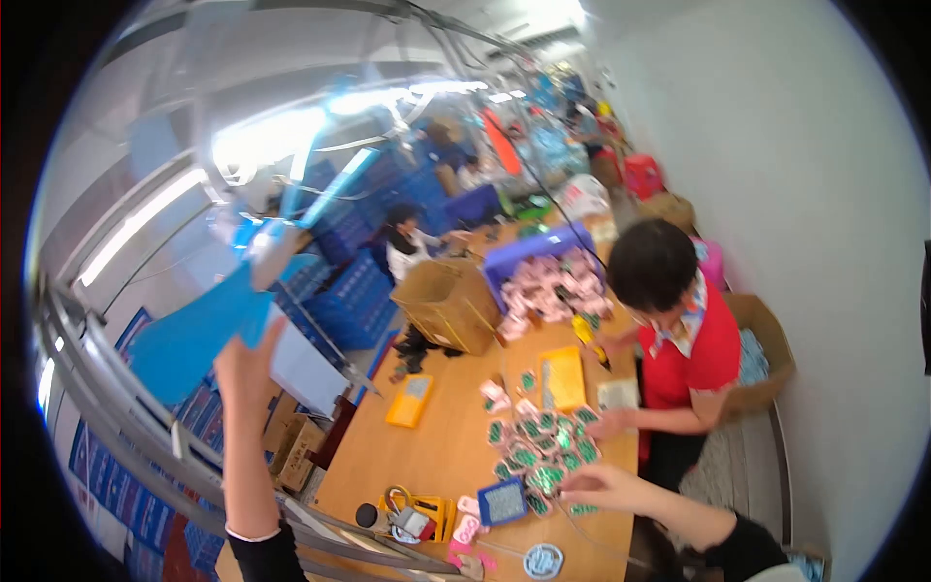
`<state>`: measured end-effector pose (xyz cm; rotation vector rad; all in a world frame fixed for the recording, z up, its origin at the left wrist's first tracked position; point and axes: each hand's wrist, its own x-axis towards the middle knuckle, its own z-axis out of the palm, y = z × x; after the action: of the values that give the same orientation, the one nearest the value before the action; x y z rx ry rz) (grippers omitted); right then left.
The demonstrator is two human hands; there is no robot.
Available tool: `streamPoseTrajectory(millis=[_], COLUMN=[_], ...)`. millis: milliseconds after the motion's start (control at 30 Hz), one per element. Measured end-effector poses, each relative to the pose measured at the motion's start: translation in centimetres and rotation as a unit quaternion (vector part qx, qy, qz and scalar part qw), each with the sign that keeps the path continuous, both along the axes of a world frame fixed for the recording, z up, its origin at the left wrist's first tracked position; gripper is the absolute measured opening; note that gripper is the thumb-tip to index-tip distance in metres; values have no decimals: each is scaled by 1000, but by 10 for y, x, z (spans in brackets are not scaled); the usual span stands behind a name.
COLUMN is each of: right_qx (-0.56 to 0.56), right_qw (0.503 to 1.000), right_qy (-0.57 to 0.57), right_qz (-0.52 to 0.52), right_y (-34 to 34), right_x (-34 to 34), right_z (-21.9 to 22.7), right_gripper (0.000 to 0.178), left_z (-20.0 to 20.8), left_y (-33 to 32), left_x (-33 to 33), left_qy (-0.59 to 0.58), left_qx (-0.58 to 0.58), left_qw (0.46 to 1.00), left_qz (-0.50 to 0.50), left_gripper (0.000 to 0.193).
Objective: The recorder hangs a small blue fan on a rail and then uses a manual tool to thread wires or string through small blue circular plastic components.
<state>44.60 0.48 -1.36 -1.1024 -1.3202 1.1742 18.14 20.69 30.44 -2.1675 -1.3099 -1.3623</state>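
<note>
Blue, sheet-like material (199, 339) at upper left, raised well above the bench (451, 432). Left hand (250, 361) is up beside its lower right edge, fingers pointing upward; area blurred, so cannot tell whether they grip the material or merely overlap it in view.

Right hand (593, 487) — low over the near right part of the bench, fingers bent and close together at the edge of a cluster of pink-and-green pieces (546, 478). Cannot tell whether anything is pinched between the fingertips.

Pieces lie crowded together, green faces mostly upward. Just left of the right hand: blue tray (502, 502) of small greyish parts, set at a slant. Farther left: black cylinder (366, 515), round light-blue item (543, 561) nearer the bench's front.

Beyond the cluster, yellow tray (564, 380); a second, smaller yellow case (409, 401) to the left. Far side: open cardboard box (451, 315) beside a purple bin (524, 252) heaped with pink parts. Co-worker in red (690, 364) at right — one hand by the cluster, head bent down.
</note>
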Motion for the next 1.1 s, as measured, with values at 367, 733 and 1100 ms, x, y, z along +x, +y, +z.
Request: streamPoseTrajectory(millis=[367, 733, 1100], right_qx=[4, 607, 543], right_qw=[995, 734, 46], right_qy=[46, -244, -685], right_qz=[-89, -182, -484], right_y=[-50, 59, 185], right_x=[12, -110, -141], right_z=[108, 477, 608], right_gripper=[20, 17, 35], left_z=[-2, 29, -49], left_y=[-104, -167, -114], left_x=[-46, -119, -175], left_qy=[-176, 69, 53], left_qx=[99, 376, 152], left_qw=[973, 914, 978], left_qz=[-111, 137, 134], left_gripper=[59, 29, 86])
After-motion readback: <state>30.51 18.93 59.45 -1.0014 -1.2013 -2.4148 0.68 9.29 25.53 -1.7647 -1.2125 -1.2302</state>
